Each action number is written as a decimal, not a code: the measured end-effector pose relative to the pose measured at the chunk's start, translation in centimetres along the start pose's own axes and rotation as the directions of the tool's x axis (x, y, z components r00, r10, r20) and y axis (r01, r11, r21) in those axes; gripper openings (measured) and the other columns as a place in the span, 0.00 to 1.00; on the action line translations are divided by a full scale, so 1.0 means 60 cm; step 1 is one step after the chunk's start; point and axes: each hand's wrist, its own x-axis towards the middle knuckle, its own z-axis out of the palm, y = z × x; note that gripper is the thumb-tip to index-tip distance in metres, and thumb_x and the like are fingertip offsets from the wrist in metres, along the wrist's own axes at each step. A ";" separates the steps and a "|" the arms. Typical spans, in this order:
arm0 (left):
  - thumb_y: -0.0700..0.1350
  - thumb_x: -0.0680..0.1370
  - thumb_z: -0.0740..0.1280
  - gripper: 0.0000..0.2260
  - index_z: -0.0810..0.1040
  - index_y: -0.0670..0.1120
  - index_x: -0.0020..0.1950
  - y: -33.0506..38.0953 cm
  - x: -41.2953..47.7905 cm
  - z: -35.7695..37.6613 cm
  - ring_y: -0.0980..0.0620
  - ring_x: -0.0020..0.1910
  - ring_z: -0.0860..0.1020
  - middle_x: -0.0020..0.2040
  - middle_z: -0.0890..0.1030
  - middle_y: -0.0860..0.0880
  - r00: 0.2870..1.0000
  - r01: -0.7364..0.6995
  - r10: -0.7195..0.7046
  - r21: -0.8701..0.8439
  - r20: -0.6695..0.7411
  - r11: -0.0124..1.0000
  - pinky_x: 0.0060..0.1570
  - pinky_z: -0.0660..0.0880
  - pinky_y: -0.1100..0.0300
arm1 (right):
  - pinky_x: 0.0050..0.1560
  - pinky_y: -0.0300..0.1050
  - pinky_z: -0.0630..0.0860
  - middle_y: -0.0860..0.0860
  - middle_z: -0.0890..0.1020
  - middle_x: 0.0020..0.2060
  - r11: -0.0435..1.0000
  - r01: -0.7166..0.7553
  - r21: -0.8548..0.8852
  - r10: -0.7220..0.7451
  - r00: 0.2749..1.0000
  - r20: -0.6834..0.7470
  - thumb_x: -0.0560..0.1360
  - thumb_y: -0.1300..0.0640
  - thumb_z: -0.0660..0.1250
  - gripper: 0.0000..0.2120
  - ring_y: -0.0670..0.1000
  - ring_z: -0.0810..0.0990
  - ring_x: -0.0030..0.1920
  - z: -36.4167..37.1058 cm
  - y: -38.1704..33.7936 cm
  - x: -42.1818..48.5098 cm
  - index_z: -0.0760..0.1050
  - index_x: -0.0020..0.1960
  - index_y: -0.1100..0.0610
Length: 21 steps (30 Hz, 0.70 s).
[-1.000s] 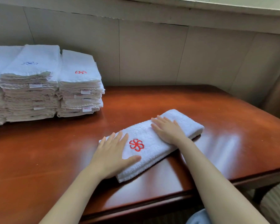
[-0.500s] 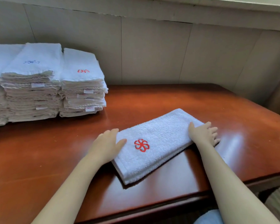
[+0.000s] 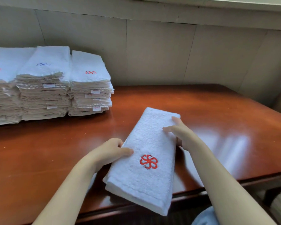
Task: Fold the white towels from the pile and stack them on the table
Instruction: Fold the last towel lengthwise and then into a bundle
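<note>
- The towel point(image 3: 146, 143) is held over the worktop's point(image 3: 217, 119) near edge.
- Its left side is pinched by the left grip point(image 3: 110, 151).
- Its right side is clasped by the right grip point(image 3: 182, 135).

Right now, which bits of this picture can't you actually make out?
Head view only:
1. Labels on the towel stacks: print too small to read.
2. Leftmost stack: cut off by the left edge.
3. Left hand: fingertips hidden beneath the folded towel.
4. Pale blue fabric: cut off by the bottom edge, unidentifiable.
</note>
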 end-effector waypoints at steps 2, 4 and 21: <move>0.48 0.72 0.73 0.14 0.71 0.48 0.51 0.003 -0.001 0.001 0.56 0.37 0.80 0.43 0.82 0.52 1.000 0.018 -0.018 -0.064 0.001 0.998 0.37 0.75 0.63 | 0.48 0.47 0.76 0.51 0.77 0.61 1.000 -0.001 -0.016 0.003 0.992 0.123 0.72 0.60 0.69 0.26 0.53 0.79 0.55 -0.005 0.001 -0.005 0.69 0.67 0.43; 0.45 0.73 0.73 0.24 0.63 0.55 0.62 0.006 -0.004 0.001 0.54 0.40 0.83 0.48 0.82 0.49 0.998 0.032 -0.021 -0.179 0.063 0.983 0.37 0.77 0.63 | 0.43 0.44 0.75 0.52 0.80 0.57 0.999 0.034 0.005 -0.034 0.983 0.178 0.72 0.62 0.68 0.20 0.52 0.81 0.49 -0.010 0.006 -0.008 0.76 0.59 0.44; 0.34 0.66 0.68 0.23 0.79 0.53 0.58 0.030 -0.074 -0.073 0.45 0.54 0.81 0.58 0.81 0.44 0.977 -0.213 0.174 -0.459 -0.126 0.863 0.54 0.79 0.52 | 0.63 0.53 0.73 0.55 0.71 0.67 0.845 0.348 0.405 -0.402 0.914 0.054 0.71 0.76 0.64 0.36 0.55 0.75 0.63 0.096 -0.065 -0.041 0.64 0.71 0.46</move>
